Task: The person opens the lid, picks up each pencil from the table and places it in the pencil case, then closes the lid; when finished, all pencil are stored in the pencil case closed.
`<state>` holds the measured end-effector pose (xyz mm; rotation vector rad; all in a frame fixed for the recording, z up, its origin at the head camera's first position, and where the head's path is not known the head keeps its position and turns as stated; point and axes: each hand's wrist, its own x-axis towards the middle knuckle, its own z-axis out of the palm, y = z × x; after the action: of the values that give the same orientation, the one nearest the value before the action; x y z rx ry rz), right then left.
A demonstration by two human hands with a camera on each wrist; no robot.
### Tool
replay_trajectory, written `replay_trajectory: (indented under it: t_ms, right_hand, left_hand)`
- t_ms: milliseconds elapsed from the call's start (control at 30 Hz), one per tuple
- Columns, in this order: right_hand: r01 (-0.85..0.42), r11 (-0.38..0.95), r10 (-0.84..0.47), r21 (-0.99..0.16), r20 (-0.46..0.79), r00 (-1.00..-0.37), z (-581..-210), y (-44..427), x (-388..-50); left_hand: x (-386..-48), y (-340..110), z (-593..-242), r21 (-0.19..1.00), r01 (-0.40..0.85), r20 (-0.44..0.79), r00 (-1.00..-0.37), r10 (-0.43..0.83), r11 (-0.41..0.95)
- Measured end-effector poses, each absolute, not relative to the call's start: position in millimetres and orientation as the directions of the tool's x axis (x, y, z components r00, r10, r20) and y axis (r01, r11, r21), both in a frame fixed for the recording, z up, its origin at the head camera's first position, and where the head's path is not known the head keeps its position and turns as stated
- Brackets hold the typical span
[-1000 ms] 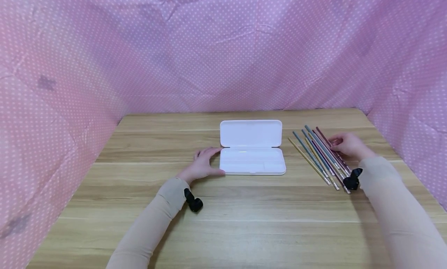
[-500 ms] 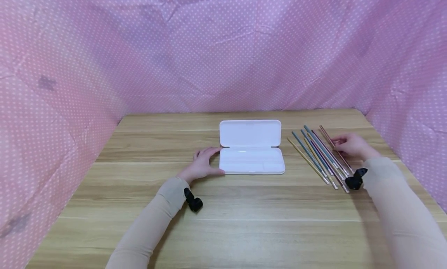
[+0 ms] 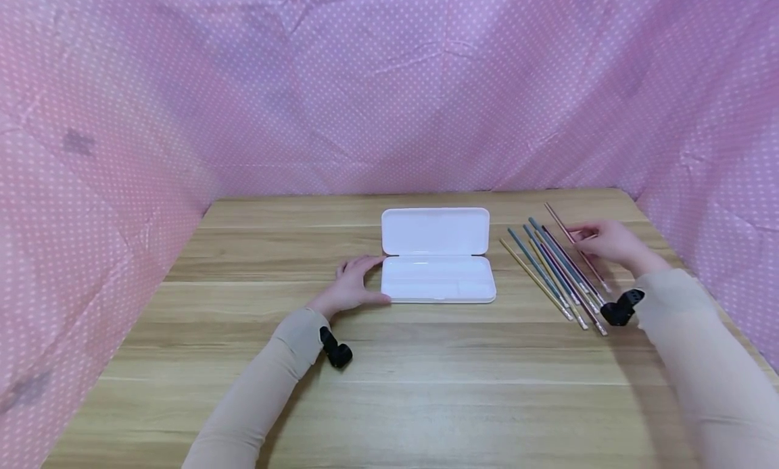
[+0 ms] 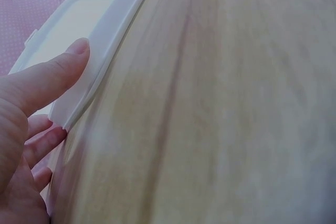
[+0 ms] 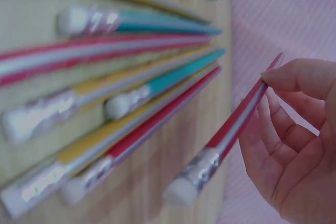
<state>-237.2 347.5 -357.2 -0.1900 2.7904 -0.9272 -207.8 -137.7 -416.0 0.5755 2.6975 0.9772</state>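
Wooden table [image 3: 426, 401], pink dotted cloth [image 3: 389, 104] behind the open white case [image 3: 438, 280]. Left hand [image 3: 348, 290] grips the case's left end; right of the case, right hand [image 3: 611, 244] pinches one red pencil [image 5: 237, 118], raised beside the other pencils [image 5: 121, 81].

Bare counter [image 3: 438, 378] gives passage in front of the case [image 3: 426, 281], while pencils [image 3: 556, 273] block its right, the left hand [image 3: 349, 288] its left, and the lid [image 3: 435, 231] its back.
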Motion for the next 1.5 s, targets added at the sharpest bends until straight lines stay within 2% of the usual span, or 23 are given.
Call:
replay_trajectory:
  t_ms: [233,667,900,1500]
  right_hand:
    - [-0.074,0.762,-0.227,-0.644,-0.158,-0.961,-345,326,-235]
    - [-0.166,0.731,-0.292,-0.662,-0.084,-0.953,-334,294,-233]
    - [-0.253,0.734,-0.340,-0.631,-0.019,-0.940,-330,276,-232]
    - [-0.332,0.659,-0.449,-0.675,0.001,-0.894,-321,228,-225]
  left_hand:
    - [-207,-137,-416,0.654,0.291,-0.068,-0.897,0.438,0.698]
    - [-208,-138,-416,0.653,0.296,-0.064,-0.895,0.441,0.697]
    - [-210,-140,-419,0.654,0.298,-0.060,-0.896,0.440,0.696]
    - [-213,-140,-417,0.651,0.289,-0.072,-0.897,0.436,0.702]
